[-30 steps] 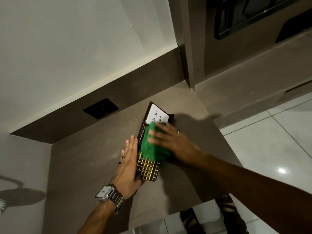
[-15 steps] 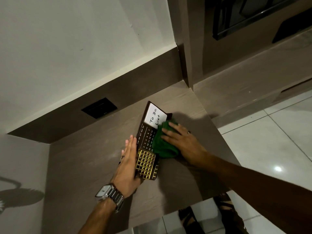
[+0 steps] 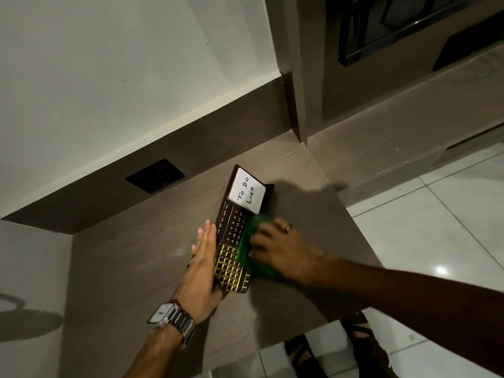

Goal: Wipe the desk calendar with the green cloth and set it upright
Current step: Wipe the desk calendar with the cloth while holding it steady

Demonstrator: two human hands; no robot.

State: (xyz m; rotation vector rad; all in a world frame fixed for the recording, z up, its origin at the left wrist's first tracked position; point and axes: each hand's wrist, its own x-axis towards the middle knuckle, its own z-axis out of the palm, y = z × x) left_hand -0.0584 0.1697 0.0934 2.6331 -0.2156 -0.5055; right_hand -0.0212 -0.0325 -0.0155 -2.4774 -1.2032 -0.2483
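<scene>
Calendar: desk calendar (image 3: 232, 231) lies flat on the brown tabletop (image 3: 131, 257), between the two hands, white "To Do List" card at its far end.
Left grip: left hand (image 3: 203, 264) flat, fingers straight and together, edge pressed along the calendar's left side; holds nothing.
Right grip: right hand (image 3: 281, 248) spread over the green cloth (image 3: 252, 249), pressing it down on the calendar's right half, blurred.
Cloth: bunched under the right palm, covering part of the date grid and gold keys.
Wrist: watch (image 3: 170, 319) on the left arm.
</scene>
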